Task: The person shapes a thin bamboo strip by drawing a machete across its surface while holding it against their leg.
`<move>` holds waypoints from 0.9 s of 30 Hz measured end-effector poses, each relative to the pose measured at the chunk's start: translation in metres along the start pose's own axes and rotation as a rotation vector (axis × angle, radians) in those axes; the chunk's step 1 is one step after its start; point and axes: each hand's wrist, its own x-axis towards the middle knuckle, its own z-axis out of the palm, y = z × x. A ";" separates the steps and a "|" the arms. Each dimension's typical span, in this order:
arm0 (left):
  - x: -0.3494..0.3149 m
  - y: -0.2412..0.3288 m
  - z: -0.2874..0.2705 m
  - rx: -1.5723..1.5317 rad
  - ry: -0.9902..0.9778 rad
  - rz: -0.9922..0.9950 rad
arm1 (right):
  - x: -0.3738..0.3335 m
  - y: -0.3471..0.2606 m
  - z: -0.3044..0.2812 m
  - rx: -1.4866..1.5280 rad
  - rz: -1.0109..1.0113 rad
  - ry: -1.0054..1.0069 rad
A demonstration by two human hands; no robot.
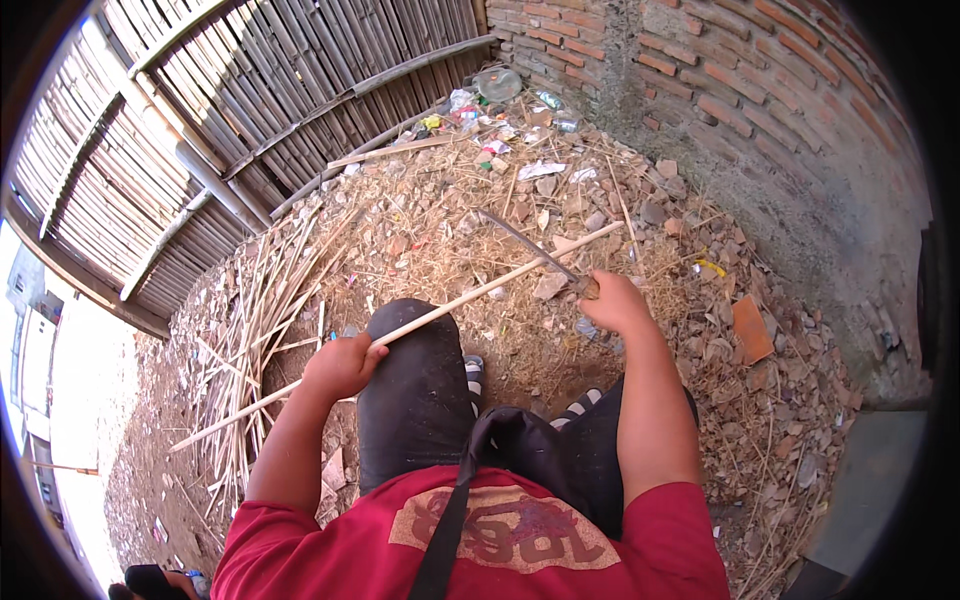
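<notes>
My left hand is closed around a long, pale bamboo stick, which slants up to the right across my left knee. Its lower end reaches over a pile of similar sticks on the left. In my right hand is the handle of a long, thin, slightly curved blade, seemingly a sickle or knife. The blade points away to the upper left and crosses the stick near its far end; whether the two touch, I cannot tell.
Many split sticks lie heaped at the left. Ahead, a bamboo fence meets a brick wall. Litter and a clear plastic container lie in that corner. Broken tile and stones cover the ground, with an orange tile at the right.
</notes>
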 end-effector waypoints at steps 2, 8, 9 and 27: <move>0.000 0.007 -0.003 0.013 0.013 0.007 | -0.001 0.002 -0.004 0.017 0.019 -0.065; 0.000 0.010 0.000 0.035 0.003 -0.012 | -0.003 0.008 -0.005 0.049 0.039 -0.111; -0.002 0.008 0.000 0.034 0.002 -0.031 | -0.002 0.004 -0.004 0.043 0.029 -0.101; 0.001 0.004 -0.002 -0.024 -0.040 -0.021 | 0.004 0.010 0.008 0.134 -0.008 -0.050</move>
